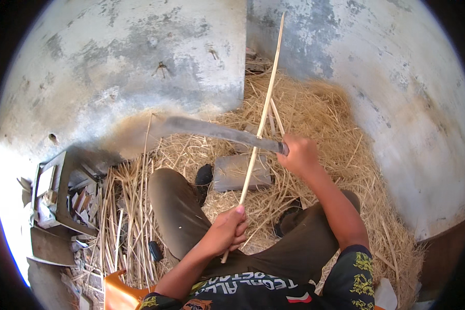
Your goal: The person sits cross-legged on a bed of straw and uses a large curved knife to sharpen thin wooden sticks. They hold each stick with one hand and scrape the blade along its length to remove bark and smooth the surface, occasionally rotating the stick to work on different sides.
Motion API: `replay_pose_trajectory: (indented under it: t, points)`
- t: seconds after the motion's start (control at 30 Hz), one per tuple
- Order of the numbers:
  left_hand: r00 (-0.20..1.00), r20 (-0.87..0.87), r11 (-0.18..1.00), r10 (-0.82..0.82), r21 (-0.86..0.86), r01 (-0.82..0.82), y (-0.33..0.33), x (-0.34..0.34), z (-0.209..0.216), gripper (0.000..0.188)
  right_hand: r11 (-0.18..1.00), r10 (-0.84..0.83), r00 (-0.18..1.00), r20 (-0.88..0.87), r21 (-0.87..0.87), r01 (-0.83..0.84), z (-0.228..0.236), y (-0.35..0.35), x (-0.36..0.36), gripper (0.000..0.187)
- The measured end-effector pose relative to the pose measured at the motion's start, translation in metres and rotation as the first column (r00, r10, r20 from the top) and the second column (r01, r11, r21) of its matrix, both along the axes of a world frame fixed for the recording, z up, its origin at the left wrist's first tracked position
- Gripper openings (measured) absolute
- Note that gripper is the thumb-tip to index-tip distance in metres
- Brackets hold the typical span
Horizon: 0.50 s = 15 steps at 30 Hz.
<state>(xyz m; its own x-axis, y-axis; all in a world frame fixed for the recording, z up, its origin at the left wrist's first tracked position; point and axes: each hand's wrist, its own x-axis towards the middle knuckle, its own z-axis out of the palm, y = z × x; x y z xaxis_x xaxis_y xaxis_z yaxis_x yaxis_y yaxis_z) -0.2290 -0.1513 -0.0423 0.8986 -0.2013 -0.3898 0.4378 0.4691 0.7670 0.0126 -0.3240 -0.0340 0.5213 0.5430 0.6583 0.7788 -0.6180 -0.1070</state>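
Note:
My left hand is closed around the lower part of a long, pale bamboo strip, its short tail sticking out below the fist. The strip slants up and away, tapering to a point in front of the wall. In my right hand is the handle of a machete. Its long grey blade reaches left and crosses the strip about halfway up; whether its edge bites into the wood I cannot tell. Beneath the crossing, a grey block lies on the floor between my bent legs.
Pale shavings cover the floor ahead and to the right. Many thin sticks lie at the left, near a wooden frame with scraps. A small dark object rests by my left leg. Worn walls stand close ahead.

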Motion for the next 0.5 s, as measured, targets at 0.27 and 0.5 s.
replay_pose_trajectory:
  t: [0.27,0.5]
  points:
    - [0.995,-0.077,0.993,0.069,0.099,-0.062,-0.012,0.006,-0.009,0.039,0.967,-0.185,0.983,-0.012,-0.179,0.18,-0.016,-0.004,0.025,0.01]
    - [0.994,-0.092,0.998,0.066,0.007,-0.065,0.007,0.02,-0.015,0.039,0.97,-0.039,0.999,0.023,-0.239,0.043,-0.015,0.005,-0.009,0.014]
